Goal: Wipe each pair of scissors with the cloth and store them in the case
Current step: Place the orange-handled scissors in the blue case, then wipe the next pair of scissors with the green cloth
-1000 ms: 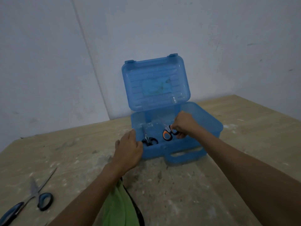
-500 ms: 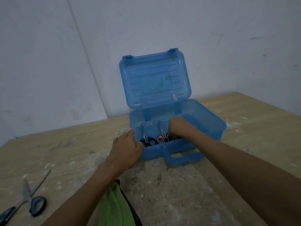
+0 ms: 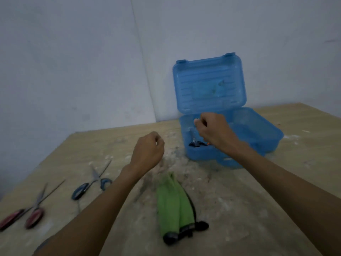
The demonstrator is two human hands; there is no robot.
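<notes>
Hands: both in the air above the desk (image 3: pixel 276 191), seen from the back.
- Left hand (image 3: pixel 148 152) hangs over bare desk, left of the case and apart from it. Fingers curled in, thumb against them, nothing seen in the grip.
- Right hand (image 3: pixel 215 133) sits over the open base of the case, at its left half. Fingers curled downward; whether they pinch anything cannot be told from this angle.

Wall (image 3: pixel 73 52): pale and plain, with a corner seam running down behind the desk.

Desk: light wood, dusty, with white flecks and a grey smear in the middle.

Case (image 3: pixel 203 153): blue see-through plastic, at the back right of the desk near the wall. Lid (image 3: pixel 209 84) stands open, upright behind the base. Handle faces the person.

Cloth (image 3: pixel 173 202): green, with a dark edge along its right side and near end. It lies bunched lengthwise on the desk between the two forearms, well short of the case.

Red-handled scissors (image 3: pixel 36 204): flat on the desk at far left, blades parted, tips pointing away.

Blue-handled scissors (image 3: pixel 96 179): flat on the desk, between the red pair and the left forearm, blades parted.

Dark-handled scissors (image 3: pixel 195 144): inside the case, at its front left, handles toward the front wall. Beside them an orange speck (image 3: pixel 208 143) shows under the right hand; too hidden to identify.
</notes>
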